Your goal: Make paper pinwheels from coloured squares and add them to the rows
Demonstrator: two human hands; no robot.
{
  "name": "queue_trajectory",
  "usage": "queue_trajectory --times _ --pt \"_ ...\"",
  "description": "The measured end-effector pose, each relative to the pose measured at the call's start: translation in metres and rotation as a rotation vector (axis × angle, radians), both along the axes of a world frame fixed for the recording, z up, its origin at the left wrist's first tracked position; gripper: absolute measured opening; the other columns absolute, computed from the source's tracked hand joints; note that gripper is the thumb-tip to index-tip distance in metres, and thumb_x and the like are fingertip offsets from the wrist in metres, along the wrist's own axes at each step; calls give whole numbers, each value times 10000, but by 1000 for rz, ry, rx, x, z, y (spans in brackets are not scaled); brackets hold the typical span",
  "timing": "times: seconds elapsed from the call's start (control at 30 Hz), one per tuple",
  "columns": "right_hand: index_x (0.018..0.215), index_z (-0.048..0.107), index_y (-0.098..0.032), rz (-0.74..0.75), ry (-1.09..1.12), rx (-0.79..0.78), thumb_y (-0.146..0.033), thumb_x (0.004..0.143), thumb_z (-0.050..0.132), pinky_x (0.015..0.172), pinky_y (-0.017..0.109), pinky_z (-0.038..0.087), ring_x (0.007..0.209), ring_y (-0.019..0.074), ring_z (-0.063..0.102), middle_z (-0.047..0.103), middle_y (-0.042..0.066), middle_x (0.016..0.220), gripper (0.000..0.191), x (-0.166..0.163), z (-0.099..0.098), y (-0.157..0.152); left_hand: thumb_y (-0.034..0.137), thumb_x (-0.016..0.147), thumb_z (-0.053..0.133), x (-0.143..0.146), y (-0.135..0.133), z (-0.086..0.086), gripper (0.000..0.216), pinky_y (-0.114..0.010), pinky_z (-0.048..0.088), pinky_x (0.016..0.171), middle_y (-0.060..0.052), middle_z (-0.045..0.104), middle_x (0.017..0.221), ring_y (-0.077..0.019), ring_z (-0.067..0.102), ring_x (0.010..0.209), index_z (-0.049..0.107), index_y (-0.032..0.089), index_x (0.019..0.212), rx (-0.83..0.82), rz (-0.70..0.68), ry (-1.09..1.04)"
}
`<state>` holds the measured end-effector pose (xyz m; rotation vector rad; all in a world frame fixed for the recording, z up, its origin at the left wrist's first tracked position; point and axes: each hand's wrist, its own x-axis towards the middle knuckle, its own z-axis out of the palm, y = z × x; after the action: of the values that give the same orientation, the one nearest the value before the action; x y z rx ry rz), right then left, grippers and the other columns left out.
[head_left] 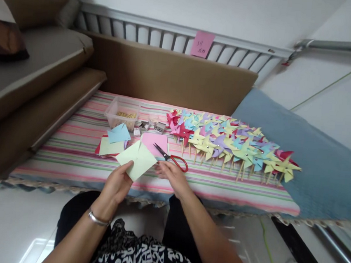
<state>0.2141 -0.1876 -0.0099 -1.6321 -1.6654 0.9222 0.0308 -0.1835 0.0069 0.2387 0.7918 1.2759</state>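
Note:
My left hand (121, 182) grips a pale yellow-green paper square (137, 159) by its lower left edge, thumb on top. Slits show in the paper, running inward from its corners. My right hand (171, 175) is at the square's right corner, its fingers closed together there. Just beyond that hand lie scissors (168, 157) with red handles and dark blades, resting partly on pink paper (155, 142). To the left sits a stack of coloured paper squares (112, 147), a blue one (118, 133) with slits on top.
A clear plastic box (112, 115) holds thin wooden sticks, with small open boxes of metal bits (159, 127) beside it. Many finished paper pinwheels (220, 144) on sticks crowd the right. Cardboard (168, 75) stands along the back. The striped cloth (68, 150) covers the surface.

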Motion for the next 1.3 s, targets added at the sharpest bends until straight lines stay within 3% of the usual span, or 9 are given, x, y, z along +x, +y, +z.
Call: queue_trajectory --times 0.03,0.13,0.23,0.4,0.57,0.7,0.83,1.03,1.3 --pt "1110 578 -145 4 102 -20 -445 959 285 694 297 535 795 170 678 698 107 943 446 -12 2 -10 74 748 624 5 -10 6 358 -295 553 810 -108 726 1008 -213 684 901 637 115 1104 26 -3 -7" --pt "1101 564 -158 -113 784 -192 -574 806 533 583 301 536 683 179 663 701 92 907 511 -40 10 -35 114 764 622 20 -37 21 372 -307 528 850 -109 710 1067 -225 659 978 627 118 1137 59 -30 -14" --pt "1085 609 -185 -181 967 -229 -484 640 727 535 263 509 733 191 655 702 66 945 548 -45 24 -48 149 771 625 28 -56 30 367 -300 522 827 -83 704 1088 -214 652 974 635 150 1137 68 -88 -17" --pt "1016 651 -159 -185 889 -207 -411 637 715 505 257 480 656 176 633 710 65 886 459 -29 46 -60 179 732 687 33 -67 35 338 -271 515 744 -78 716 1030 -201 658 893 665 141 1067 144 -149 85" --pt "1004 627 -141 -156 738 -110 -355 697 654 597 282 501 690 171 622 692 66 857 375 -20 47 -71 120 633 756 39 -68 33 411 -278 518 717 -91 721 1015 -212 666 852 666 127 1034 160 -56 162" --pt "1114 580 -175 -296 275 390 -260 791 580 846 384 495 906 205 605 650 88 1002 334 -6 50 -88 105 627 756 41 -69 37 386 -256 530 666 -72 727 981 -183 664 809 680 145 1003 80 -13 154" --pt "1083 629 -225 -47 -158 761 -142 829 508 1019 453 398 1153 236 498 593 88 1190 293 -2 56 -113 84 660 722 45 -72 43 355 -252 542 634 -67 728 948 -172 667 767 677 140 1007 67 -70 84" --pt "1196 580 -189 163 -315 711 -43 748 465 1061 477 363 1266 242 399 533 93 1312 485 -5 53 -130 61 698 684 53 -78 48 250 -238 548 629 -78 724 899 -162 668 743 684 109 943 70 -118 44" --pt "959 660 -199 38 -229 769 -143 863 492 942 425 433 1057 220 543 668 76 1045 201 3 53 -133 55 679 687 61 -85 47 277 -251 544 590 -67 723 878 -167 663 693 675 112 950 45 -130 59"
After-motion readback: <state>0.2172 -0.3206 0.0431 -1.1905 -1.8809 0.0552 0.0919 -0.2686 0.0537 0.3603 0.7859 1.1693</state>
